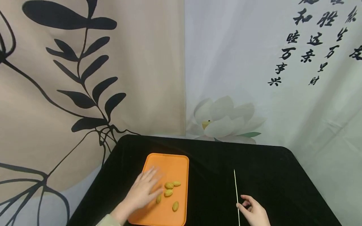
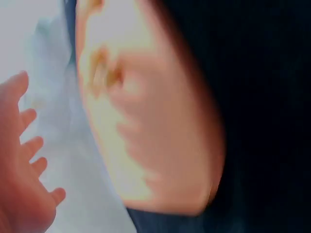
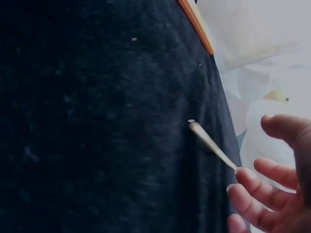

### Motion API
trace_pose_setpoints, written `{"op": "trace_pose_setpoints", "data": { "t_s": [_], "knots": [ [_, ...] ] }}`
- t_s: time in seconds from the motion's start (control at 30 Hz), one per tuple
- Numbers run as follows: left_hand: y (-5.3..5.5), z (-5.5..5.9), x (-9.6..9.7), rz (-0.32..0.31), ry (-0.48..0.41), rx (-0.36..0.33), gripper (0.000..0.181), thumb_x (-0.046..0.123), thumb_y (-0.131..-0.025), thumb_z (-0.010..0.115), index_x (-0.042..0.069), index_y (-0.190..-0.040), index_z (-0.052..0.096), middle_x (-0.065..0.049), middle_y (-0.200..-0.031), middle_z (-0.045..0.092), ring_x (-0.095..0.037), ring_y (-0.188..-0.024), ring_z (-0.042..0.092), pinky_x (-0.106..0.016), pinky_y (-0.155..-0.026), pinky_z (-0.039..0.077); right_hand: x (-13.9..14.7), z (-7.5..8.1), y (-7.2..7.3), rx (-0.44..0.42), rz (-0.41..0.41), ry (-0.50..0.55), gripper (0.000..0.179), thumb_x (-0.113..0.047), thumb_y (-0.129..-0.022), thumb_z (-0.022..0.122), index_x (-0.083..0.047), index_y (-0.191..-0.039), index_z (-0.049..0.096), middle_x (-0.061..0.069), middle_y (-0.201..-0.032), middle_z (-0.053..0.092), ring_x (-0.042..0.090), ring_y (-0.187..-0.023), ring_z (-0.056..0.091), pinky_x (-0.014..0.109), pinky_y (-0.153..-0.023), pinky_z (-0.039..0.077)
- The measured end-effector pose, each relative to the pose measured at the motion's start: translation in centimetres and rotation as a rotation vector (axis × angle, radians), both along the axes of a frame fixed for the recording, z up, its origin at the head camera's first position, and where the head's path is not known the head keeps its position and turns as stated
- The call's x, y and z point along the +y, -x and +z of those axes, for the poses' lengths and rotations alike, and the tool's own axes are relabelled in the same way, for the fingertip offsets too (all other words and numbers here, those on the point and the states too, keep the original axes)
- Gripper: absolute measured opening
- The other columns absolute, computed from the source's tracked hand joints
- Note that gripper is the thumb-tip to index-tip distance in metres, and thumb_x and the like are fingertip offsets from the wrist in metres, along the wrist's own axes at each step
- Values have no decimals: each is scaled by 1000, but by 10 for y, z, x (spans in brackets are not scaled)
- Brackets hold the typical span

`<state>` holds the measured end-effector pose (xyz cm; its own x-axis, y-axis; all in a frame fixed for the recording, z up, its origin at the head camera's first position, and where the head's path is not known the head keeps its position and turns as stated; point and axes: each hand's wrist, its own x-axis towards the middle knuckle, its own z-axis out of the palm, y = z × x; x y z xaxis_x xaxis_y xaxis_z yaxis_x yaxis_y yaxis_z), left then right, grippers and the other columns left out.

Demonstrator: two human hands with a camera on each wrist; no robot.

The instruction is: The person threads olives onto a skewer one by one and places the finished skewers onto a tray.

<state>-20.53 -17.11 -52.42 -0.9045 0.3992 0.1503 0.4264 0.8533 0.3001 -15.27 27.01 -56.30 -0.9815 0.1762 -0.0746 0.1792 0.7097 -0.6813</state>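
My left hand (image 1: 144, 190) hovers, motion-blurred, over the left side of an orange tray (image 1: 167, 161). Its fingers are spread and hold nothing. Several yellowish-green, olive-like oval fruits (image 1: 168, 192) lie on the tray, one close by the thumb. In the left wrist view the left hand (image 2: 24, 165) appears beside the overexposed, blurred tray (image 2: 170, 160). To the right, my right hand (image 1: 251, 210) holds a thin pale wooden stick (image 1: 236, 185) at the fingertips, pointing away from me. The right wrist view shows one stick end (image 3: 209, 141), with the rest behind the right hand's fingers (image 3: 257, 187).
A black cloth (image 1: 209, 175) covers the table, on which the tray stands left of centre. Behind the table hang a beige curtain (image 1: 152, 62) with dark leaf prints and a white curtain (image 1: 240, 62) with a lotus and black characters.
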Motion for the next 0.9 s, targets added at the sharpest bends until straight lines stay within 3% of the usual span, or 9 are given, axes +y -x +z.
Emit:
{"op": "trace_pose_setpoints", "data": {
  "t_s": [0.17, 0.3, 0.57, 0.9],
  "knots": [
    [-16, -10, 32, -203, 35, -57, 61, 55, -91, 57, 29, -145, 45, -6, -155, 31, -31, -143, 23, -65, -108, 19, 1, -11, 1, -44, -36, -6, 40, -35, -84, 73, -3, -104, 63, -4, -75, 55, 13, -62, 48, 28, -58, 38],
    [-20, -17, 40, -272, 41, -39, 63, 56, -88, 61, 29, -143, 47, -4, -151, 39, -31, -141, 28, -65, -106, 24, 3, -14, 1, -67, -28, -24, 30, -35, -82, 74, -8, -92, 66, -3, -72, 53, 14, -64, 47, 31, -60, 37],
    [-23, -33, 44, -277, 74, -77, 54, 56, -88, 62, 32, -135, 55, 3, -140, 51, -24, -132, 39, -56, -102, 34, 1, -16, 0, -51, 5, -100, 29, -39, -75, 80, -16, -73, 61, -3, -71, 47, 13, -63, 45, 30, -58, 37],
    [-18, -41, 52, -299, 79, -34, 39, 47, -87, 68, 31, -122, 64, 13, -116, 60, -18, -120, 47, -50, -96, 38, -2, -16, 0, -45, 19, -143, 28, -35, -73, 80, -17, -72, 58, -2, -72, 44, 14, -63, 43, 30, -57, 35]
  ]
}}
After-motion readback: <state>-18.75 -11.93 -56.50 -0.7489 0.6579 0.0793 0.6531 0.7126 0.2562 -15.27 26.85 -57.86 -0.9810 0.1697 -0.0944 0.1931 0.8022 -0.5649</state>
